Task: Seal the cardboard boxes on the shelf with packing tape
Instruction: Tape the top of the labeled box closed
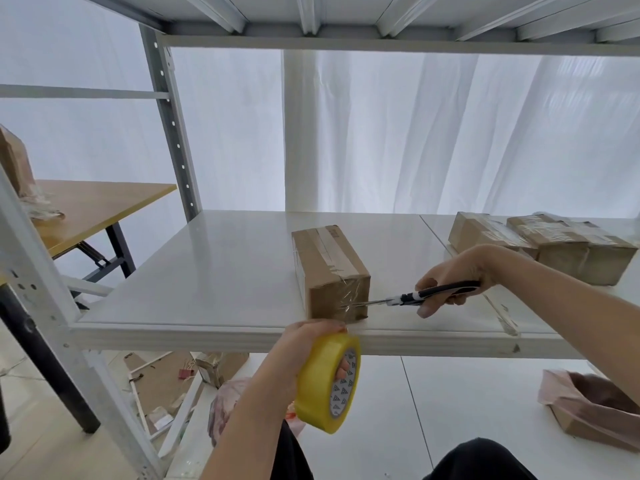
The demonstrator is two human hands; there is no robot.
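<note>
Middle box (329,271): plain brown cardboard, oblong, lying lengthwise front to back. Flaps are down, with a strip of clear tape along the top seam. The tape goes shiny and crinkly where it wraps over the near end face.

Where it sits: on the white shelf (207,271), roughly mid-width, with its near end close to the front edge.

Tape roll (327,382): yellowish-clear packing tape on a white core with small printed logos. It's held just below the shelf's front edge, right in front of the box.

Left hand (304,348): clamped on the roll, fingers hooked through the core and thumb side over the outside.

Right hand (453,278): wrapped round the black handles of the scissors (415,296), coming in from the right.

Scissor blades: tips are at the crinkly tape on the box's near face, low down by the right corner. Honestly can't tell if the blades are parted or together.

Box count on this shelf: three in total. That's the middle one plus a pair of other boxes (571,251) side by side at the right, both heavily taped and well apart from the middle one.

Tape rolls: one. Scissors: one.

Lower level: an opened box (588,410) with brownish wrapping hanging out at the right, and a small carton (221,367) at the left.

Off to the left: a wooden table (97,206).
</note>
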